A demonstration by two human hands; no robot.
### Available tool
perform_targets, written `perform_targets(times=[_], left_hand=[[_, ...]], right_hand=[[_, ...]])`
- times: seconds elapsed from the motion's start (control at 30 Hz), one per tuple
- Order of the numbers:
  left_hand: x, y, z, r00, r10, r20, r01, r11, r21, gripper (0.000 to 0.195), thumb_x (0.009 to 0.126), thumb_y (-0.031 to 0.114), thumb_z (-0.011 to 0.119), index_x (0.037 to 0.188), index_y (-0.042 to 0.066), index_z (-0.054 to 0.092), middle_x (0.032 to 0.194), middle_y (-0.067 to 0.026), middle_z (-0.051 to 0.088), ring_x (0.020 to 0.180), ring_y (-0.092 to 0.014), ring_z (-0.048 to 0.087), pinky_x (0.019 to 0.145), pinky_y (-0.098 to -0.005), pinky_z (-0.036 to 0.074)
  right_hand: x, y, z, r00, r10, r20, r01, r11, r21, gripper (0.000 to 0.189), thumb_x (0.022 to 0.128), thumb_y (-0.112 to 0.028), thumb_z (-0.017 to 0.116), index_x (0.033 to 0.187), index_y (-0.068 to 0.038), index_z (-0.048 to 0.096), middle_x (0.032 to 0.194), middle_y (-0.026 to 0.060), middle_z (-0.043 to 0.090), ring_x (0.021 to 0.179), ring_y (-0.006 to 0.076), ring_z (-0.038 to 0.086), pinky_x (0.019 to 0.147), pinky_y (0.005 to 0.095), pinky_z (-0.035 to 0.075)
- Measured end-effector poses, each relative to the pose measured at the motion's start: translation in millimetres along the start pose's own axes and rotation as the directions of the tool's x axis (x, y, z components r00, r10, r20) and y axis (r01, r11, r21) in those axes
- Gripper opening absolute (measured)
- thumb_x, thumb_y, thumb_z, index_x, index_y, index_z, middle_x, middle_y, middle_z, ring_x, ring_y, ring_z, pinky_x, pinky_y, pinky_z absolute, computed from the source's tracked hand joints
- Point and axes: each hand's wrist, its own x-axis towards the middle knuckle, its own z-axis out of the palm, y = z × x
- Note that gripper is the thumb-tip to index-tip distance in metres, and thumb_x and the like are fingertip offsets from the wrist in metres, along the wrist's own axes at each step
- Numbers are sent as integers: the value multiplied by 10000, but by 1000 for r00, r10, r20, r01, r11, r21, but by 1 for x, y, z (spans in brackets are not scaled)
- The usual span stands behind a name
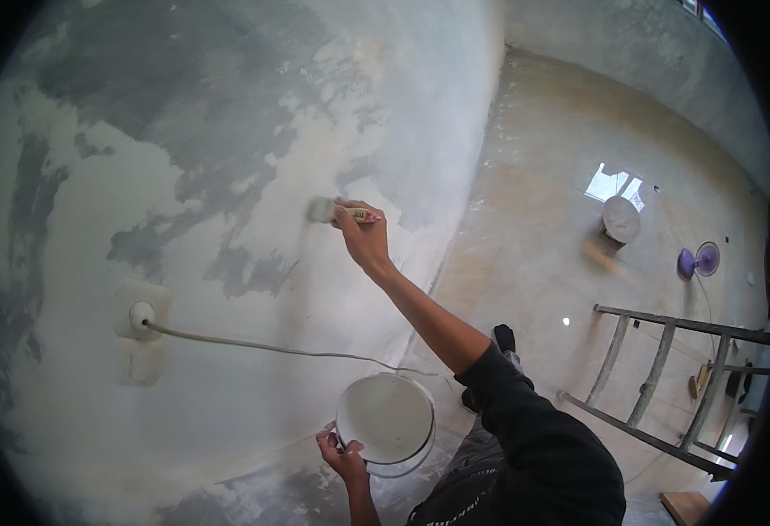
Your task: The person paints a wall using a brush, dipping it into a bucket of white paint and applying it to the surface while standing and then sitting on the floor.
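My right hand (362,227) grips a flat paintbrush (357,215) with a short handle, its bristles blurred against the patchy grey and white wall (220,171). Lower down, my left hand (344,454) holds the rim of a round white bucket (401,469), thumb over the edge. Pale, off-white liquid (386,417) is inside the bucket. A plug (143,315) sits in a wall socket to the left, and its cable (253,344) runs across the wall and passes just above the bucket in view.
On the tiled floor (530,197) at the right are a round-topped container or stool (622,220), a small purple fan (699,260) and a ladder (648,388). A brown board or box (684,507) lies at the bottom right. My foot (505,338) is near the wall's base.
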Motion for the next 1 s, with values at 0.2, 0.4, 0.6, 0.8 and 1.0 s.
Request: perform_targets(times=[0.2,0.4,0.6,0.8,1.0], left_hand=[[1,-2,47,991,-84,102,82,996,22,610,500,-82,497,1100,16,450,970,-132,549,906,-246,573,812,-324,466],[11,-16,95,987,-122,100,124,992,-14,647,487,-64,546,1119,16,429,1024,-150,540,948,-250,568,828,-337,466],[23,-6,137,981,-190,40,188,982,30,624,521,-70,518,1129,18,410,1007,-145,543,934,-247,567,821,-325,458],[42,-1,155,987,-157,-16,158,981,113,622,526,-87,480,1135,22,412,1033,-145,550,981,-258,564,825,-314,454],[54,-22,167,973,-200,-116,208,977,57,597,567,-97,456,1147,33,403,1082,-146,553,977,-247,566,818,-313,457]], right_hand=[[17,-11,-38,971,-109,212,99,993,59,261,892,-136,592,1061,59,636,870,107,623,824,168,619,772,284,534],[24,185,-186,990,-85,-116,61,979,-197,232,882,-98,586,1048,57,630,836,81,607,783,139,596,696,271,499],[26,238,-238,937,-3,-348,-177,856,-485,245,877,-132,599,1035,50,640,874,100,632,812,156,603,739,280,482],[48,172,-183,957,-49,-287,-118,836,-536,114,814,-66,600,839,44,617,794,163,577,716,296,579,658,350,460],[48,6,-70,978,-135,160,179,936,-304,94,788,10,618,881,21,619,856,150,613,748,279,585,656,330,475]])
